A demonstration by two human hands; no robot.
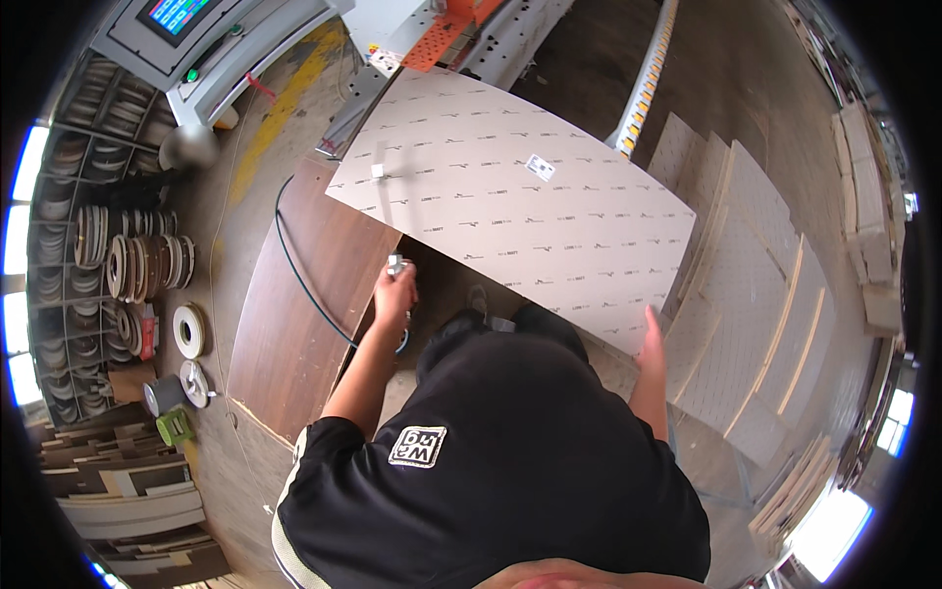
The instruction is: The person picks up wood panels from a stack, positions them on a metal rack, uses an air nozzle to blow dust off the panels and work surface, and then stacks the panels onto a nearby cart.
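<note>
A large pale panel with repeated dark print and a small white label lies in front of me, slanting down to the right. My left hand is closed around a small silver air gun, just off the panel's near left edge. A dark green hose loops beside that hand over a brown wood-grain board. At the panel's near right corner, my right hand has its fingers stretched out along the edge. Whether its palm presses on the edge is hard to see.
A machine with a control screen stands far left, and its orange bracket meets the panel's far corner. Stacked panels lie on the right. Edge-band rolls fill racks on the left. A grey rail runs beyond the panel.
</note>
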